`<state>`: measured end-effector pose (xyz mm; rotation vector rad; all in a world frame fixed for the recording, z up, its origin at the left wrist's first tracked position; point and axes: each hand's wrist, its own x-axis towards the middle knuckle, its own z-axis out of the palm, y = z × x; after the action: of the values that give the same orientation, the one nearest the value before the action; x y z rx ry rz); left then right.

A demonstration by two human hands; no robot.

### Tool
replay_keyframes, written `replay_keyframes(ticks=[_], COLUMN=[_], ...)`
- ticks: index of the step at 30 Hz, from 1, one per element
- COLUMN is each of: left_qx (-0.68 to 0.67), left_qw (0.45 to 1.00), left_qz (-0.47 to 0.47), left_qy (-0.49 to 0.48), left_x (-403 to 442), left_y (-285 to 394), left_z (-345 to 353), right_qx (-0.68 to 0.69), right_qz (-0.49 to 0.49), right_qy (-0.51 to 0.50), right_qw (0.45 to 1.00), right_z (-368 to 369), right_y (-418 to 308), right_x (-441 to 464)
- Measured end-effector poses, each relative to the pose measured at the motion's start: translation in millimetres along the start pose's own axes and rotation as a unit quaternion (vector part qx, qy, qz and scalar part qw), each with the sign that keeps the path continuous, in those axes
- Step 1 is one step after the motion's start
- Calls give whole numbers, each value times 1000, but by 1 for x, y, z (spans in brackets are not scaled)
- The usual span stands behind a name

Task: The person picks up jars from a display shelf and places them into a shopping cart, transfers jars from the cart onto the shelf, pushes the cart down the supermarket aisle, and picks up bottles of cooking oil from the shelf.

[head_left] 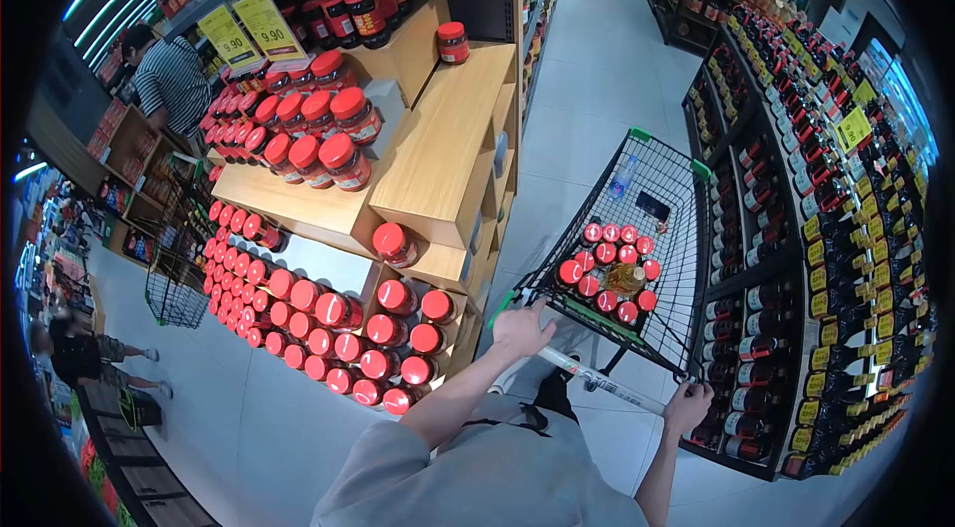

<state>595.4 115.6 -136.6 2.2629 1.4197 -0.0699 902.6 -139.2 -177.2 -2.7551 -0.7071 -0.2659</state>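
My left hand rests on the left end of the handle of a shopping cart, its fingers bent over the bar. At the right end of the handle, my right hand is wrapped round the bar. Inside the wire basket stand several red-lidded jars, with a bottle of yellowish liquid among them. A clear bottle and a dark flat object lie farther forward in the cart.
On the left, a wooden display holds many red-lidded jars and yellow price signs. Shelves of dark bottles line the right. An aisle floor runs ahead. People and another cart are at far left.
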Motion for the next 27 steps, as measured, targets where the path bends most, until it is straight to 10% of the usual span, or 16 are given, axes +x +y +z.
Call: replay_keyframes(ticks=[27], left_qx=[19], left_qw=[993], left_qz=[-117], left_qy=[0], left_x=[174], left_y=[57], left_z=[-25], right_qx=[13], right_qz=[-120], right_qy=[-48], right_qw=[992], right_z=[73], right_y=[-74], right_x=[200])
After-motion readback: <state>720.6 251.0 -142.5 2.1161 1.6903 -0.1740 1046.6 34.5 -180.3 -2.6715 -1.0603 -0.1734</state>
